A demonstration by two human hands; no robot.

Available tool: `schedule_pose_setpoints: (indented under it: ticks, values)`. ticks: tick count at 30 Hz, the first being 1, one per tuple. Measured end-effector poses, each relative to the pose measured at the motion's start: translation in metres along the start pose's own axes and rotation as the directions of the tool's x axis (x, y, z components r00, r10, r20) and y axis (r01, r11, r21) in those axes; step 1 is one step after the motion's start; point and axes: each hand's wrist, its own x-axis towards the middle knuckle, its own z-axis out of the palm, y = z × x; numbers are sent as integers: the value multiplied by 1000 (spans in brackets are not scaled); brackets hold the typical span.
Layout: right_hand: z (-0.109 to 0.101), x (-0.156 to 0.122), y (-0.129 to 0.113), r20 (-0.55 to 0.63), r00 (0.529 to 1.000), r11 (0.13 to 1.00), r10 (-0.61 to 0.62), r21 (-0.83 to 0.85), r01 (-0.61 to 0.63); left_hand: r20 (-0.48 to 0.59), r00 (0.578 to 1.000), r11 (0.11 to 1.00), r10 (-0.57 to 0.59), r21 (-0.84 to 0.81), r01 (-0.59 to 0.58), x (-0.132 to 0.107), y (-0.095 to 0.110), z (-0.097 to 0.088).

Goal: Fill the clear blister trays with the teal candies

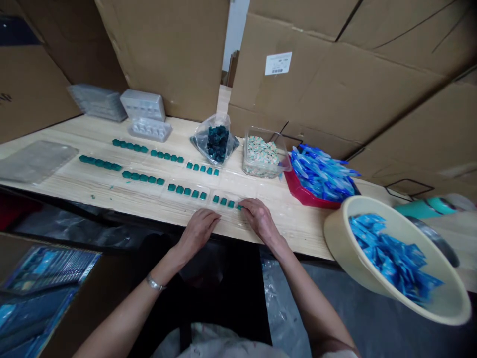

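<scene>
My right hand (258, 217) is at the right end of the front row, its fingertips closed on a small dark green block (239, 207). Beside it, more green blocks (223, 202) sit in a shallow clear plastic tray. My left hand (200, 229) rests by the table's front edge, fingers pressed together; whatever may be in them is hidden. Farther left, the front row continues with groups of green blocks (143, 177). Behind it runs a second row of similar blocks (167, 156). A clear bag (217, 141) of dark green pieces stands behind the rows.
A clear tub (261, 154) holds small pale pieces. Right of it are a red tray (303, 195) of blue plastic items and a cream basin (335, 233) of blue packets. Clear plastic trays (143, 107) stand at the back left. Cardboard boxes (298, 89) wall the rear.
</scene>
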Motion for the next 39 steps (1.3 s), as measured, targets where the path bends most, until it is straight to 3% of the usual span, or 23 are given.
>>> schedule_pose_setpoints:
  ticks: [12, 15, 18, 21, 22, 23, 26, 29, 33, 39]
  values:
    - [5, 9, -8, 166, 986, 992, -8, -124, 29, 1, 1000, 1000, -7, 0, 7, -5, 2, 5]
    - [4, 5, -8, 120, 991, 989, -54, -129, 70, -2, 1000, 1000, 19, -17, -19, 3, 1, -3]
    - [1, -6, -3, -78, 990, 986, -119, -125, 108, -55, 997, 999, 47, -13, -47, 41, -12, -25]
    - [-2, -21, -4, -237, 963, 989, -125, -108, 102, -72, 997, 991, -10, 130, 19, 108, -36, -48]
    - [-3, -26, -7, -250, 960, 990, -126, -90, 106, -45, 997, 973, -60, 221, 68, 133, -46, -52]
    - [-4, -31, -11, -254, 959, 991, -129, -70, 115, 55, 992, 942, -111, 325, 88, 158, -56, -53]
    - [-5, -48, -28, -228, 964, 991, -137, -27, 135, 147, 975, 901, -166, 425, 89, 217, -81, -36]
    - [-5, -68, -38, -196, 972, 992, -128, -27, 125, 177, 960, 856, -216, 507, 99, 242, -93, -5]
    - [-11, -99, -33, -192, 977, 995, -95, -21, 93, 193, 951, 818, -240, 568, 91, 239, -96, 23]
    - [-30, -137, -20, -165, 985, 999, 53, 2, -53, 163, 953, 748, -253, 658, 86, 228, -96, 29]
